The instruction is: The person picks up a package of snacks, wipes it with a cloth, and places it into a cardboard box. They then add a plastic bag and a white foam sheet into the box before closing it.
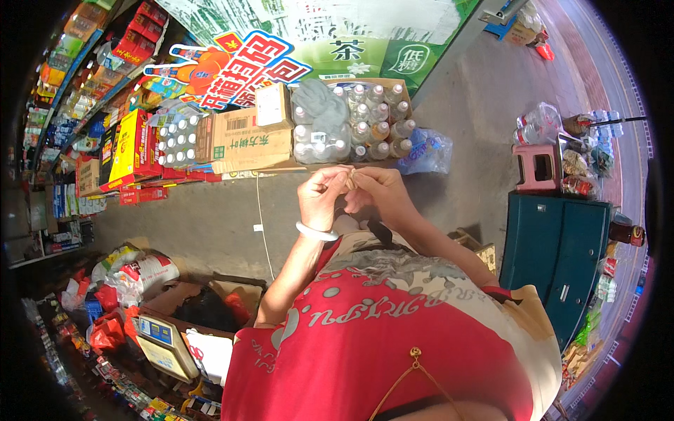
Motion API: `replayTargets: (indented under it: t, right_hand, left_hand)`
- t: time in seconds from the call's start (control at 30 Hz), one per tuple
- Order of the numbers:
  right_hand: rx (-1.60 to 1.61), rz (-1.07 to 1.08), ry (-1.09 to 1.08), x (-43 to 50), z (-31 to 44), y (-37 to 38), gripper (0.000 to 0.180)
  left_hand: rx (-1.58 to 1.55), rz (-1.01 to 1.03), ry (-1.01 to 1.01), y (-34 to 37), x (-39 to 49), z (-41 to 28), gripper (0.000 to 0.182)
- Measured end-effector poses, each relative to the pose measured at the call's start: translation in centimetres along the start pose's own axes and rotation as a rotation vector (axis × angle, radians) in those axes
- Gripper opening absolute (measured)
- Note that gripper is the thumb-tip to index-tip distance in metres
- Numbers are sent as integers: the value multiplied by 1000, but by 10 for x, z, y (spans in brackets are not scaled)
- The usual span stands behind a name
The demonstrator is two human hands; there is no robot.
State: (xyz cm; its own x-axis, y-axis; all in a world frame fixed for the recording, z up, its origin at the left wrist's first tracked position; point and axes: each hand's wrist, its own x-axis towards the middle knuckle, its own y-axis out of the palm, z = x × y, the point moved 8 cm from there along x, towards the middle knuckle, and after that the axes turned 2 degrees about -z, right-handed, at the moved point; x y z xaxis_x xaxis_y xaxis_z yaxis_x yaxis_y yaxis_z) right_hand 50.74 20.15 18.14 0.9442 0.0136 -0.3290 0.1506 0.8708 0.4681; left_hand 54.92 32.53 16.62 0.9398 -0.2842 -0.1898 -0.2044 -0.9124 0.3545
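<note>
My left hand (322, 194), with a pale bangle (317, 232) on its wrist, and my right hand (382, 193) meet in front of my body. Between their fingertips they pinch one small tan item (351, 180); its kind is too small to tell. Just beyond the hands stands a cardboard box of clear plastic bottles (380, 130) with pale caps, some holding liquid. Grey gloves (321, 105) lie on the bottles at its left side. Left of these is a flattened-looking brown carton (251, 143) with a smaller box (273, 105) on it.
Shelves of packaged goods (79, 94) line the left. A dark green cabinet (532, 247) stands at right, beside a pink stool (536, 167). A weighing scale (167, 347) and an open carton with black bags (210, 310) are at lower left. A thin cord (263, 229) hangs beside my left arm.
</note>
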Motion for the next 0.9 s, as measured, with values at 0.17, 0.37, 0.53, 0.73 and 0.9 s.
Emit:
replayTargets:
  t: [0.17,0.37,0.53,0.73,0.9]
  right_hand:
    - [33,29,12,-2,7,-10,29]
    - [194,19,167,-7,2,-29,28]
    - [274,190,292,-18,4,-36,28]
    - [265,236,319,-25,6,-52,26]
    - [7,74,137,-29,23,-66,20]
  left_hand:
    - [-54,-93,-32,14,-2,3,16]
    - [-201,-89,-41,28,-4,20,20]
    - [-259,-20,-41,43,-7,28,21]
    - [-298,117,-123,74,-15,31,24]
    - [-569,70,-245,86,-18,52,35]
